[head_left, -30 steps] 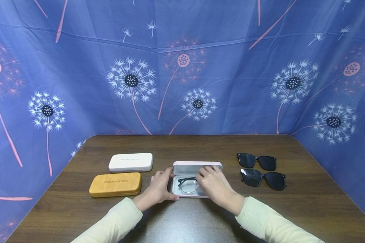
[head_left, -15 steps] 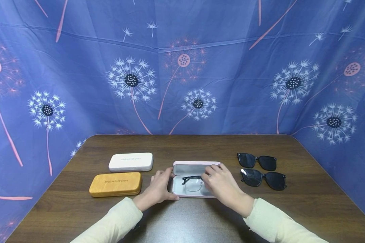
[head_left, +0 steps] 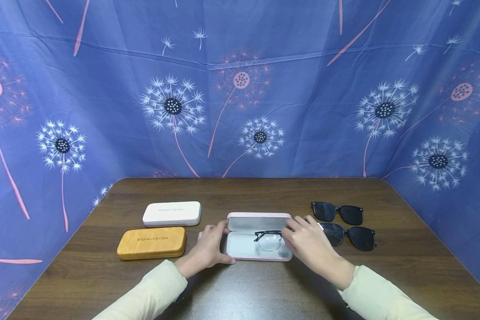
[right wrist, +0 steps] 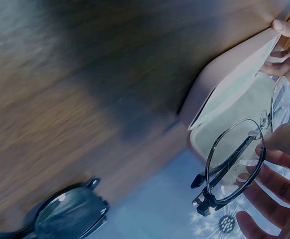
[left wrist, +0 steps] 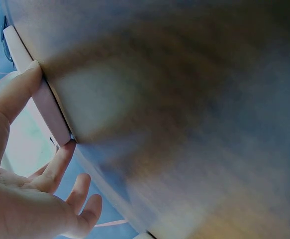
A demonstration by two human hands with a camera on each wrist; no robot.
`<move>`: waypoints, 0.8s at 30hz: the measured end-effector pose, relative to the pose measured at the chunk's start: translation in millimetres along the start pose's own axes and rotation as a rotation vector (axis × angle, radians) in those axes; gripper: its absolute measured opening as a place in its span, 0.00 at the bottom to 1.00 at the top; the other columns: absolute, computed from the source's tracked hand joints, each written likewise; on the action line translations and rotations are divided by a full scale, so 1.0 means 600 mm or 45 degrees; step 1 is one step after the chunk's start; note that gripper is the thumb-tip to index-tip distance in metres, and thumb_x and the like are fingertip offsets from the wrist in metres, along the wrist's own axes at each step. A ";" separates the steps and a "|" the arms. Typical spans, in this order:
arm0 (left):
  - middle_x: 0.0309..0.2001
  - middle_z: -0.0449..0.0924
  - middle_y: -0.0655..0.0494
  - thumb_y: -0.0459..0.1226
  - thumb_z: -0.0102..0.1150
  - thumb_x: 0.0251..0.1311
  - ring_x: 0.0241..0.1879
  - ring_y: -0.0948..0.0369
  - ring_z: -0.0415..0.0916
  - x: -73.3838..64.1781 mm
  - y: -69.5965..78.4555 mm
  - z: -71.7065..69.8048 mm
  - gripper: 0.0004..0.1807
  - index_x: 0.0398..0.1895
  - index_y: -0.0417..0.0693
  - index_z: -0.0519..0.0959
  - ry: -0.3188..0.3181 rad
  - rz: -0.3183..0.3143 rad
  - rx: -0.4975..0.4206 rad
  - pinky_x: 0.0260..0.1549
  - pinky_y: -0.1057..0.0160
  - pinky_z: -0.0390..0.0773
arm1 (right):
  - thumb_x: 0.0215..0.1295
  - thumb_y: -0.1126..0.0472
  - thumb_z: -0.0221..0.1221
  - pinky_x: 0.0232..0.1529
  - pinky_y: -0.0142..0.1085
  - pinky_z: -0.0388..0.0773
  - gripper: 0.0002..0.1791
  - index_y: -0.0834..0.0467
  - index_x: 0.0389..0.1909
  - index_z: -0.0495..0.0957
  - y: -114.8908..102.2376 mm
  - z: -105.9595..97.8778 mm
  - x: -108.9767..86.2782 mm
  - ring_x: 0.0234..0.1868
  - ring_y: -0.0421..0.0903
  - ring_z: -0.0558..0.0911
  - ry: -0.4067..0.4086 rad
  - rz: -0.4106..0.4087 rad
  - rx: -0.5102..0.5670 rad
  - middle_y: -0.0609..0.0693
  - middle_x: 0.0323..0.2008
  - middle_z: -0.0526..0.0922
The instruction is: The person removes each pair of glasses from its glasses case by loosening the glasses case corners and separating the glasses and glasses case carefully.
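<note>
In the middle of the table, a pale pink glasses case (head_left: pixel 242 249) lies with its lid raised and its light lining showing. My left hand (head_left: pixel 206 249) grips its left end, thumb at the front corner and fingers behind. Clear-lensed eyeglasses with a black browline (head_left: pixel 269 232) are over the right part of the case. My right hand (head_left: pixel 314 244) holds them by their right side, which the fingers partly hide. From the right wrist, the eyeglasses (right wrist: pixel 249 181) appear with thin rims and temples folded, the fingers beside the bridge.
Two pairs of dark sunglasses, one farther back (head_left: pixel 352 215) and one nearer (head_left: pixel 362 238), lie to the right; my right hand overlaps the nearer pair's edge. A white case (head_left: pixel 172 214) and a yellow case (head_left: pixel 152 244), both closed, stand at the left. A blue dandelion-print cloth (head_left: pixel 224 146) hangs behind.
My right hand has moved steadily right, carrying the eyeglasses from the case's left part to its right end. The left hand and the case have stayed in place.
</note>
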State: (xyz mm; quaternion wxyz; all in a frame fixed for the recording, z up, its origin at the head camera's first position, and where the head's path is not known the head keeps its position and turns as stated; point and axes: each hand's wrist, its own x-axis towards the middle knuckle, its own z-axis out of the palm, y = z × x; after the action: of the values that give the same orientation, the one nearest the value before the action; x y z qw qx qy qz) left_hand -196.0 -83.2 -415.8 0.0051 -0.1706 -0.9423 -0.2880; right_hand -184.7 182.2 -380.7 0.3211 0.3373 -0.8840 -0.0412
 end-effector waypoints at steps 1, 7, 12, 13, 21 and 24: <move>0.47 0.78 0.52 0.41 0.79 0.25 0.54 0.46 0.64 0.000 0.000 -0.001 0.51 0.59 0.38 0.63 -0.001 -0.002 -0.003 0.52 0.46 0.60 | 0.39 0.61 0.69 0.30 0.36 0.68 0.08 0.51 0.23 0.80 0.003 -0.001 -0.002 0.29 0.43 0.76 -0.001 0.003 -0.005 0.45 0.26 0.79; 0.46 0.78 0.51 0.40 0.78 0.25 0.52 0.46 0.65 -0.004 0.001 -0.003 0.50 0.58 0.36 0.63 0.023 0.033 0.000 0.50 0.47 0.60 | 0.39 0.61 0.70 0.31 0.37 0.68 0.09 0.51 0.24 0.81 0.025 -0.007 -0.019 0.30 0.43 0.76 -0.022 0.032 -0.020 0.45 0.27 0.80; 0.45 0.78 0.51 0.40 0.79 0.25 0.52 0.46 0.65 -0.003 0.001 -0.003 0.50 0.57 0.36 0.63 0.022 0.031 0.009 0.50 0.47 0.60 | 0.37 0.62 0.70 0.28 0.36 0.65 0.10 0.52 0.22 0.79 0.045 -0.006 -0.038 0.27 0.43 0.74 0.034 0.016 -0.013 0.44 0.24 0.77; 0.45 0.78 0.52 0.40 0.79 0.25 0.52 0.46 0.65 -0.002 0.000 -0.002 0.50 0.57 0.37 0.63 0.017 0.023 0.008 0.51 0.47 0.60 | 0.37 0.62 0.69 0.28 0.37 0.65 0.09 0.52 0.21 0.78 0.049 -0.006 -0.041 0.27 0.43 0.74 0.054 0.011 -0.009 0.44 0.23 0.76; 0.47 0.78 0.53 0.42 0.79 0.25 0.54 0.47 0.65 0.002 -0.003 0.001 0.52 0.59 0.38 0.63 -0.008 -0.014 0.000 0.53 0.45 0.59 | 0.35 0.62 0.66 0.27 0.38 0.64 0.09 0.52 0.21 0.76 0.080 -0.009 -0.069 0.26 0.44 0.74 0.076 0.013 -0.005 0.44 0.23 0.76; 0.47 0.78 0.53 0.42 0.79 0.25 0.54 0.47 0.64 0.001 -0.003 0.001 0.52 0.59 0.38 0.62 -0.009 -0.012 -0.009 0.53 0.46 0.59 | 0.39 0.61 0.63 0.27 0.38 0.65 0.06 0.53 0.20 0.76 0.090 -0.010 -0.081 0.25 0.45 0.74 0.058 0.013 -0.015 0.45 0.23 0.75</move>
State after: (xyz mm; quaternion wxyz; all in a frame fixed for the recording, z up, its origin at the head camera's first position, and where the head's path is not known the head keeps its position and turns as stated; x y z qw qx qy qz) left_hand -197.1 -83.8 -417.2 -0.0003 -0.1673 -0.9421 -0.2906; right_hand -184.6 254.6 -386.5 0.3434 0.3319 -0.8778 -0.0370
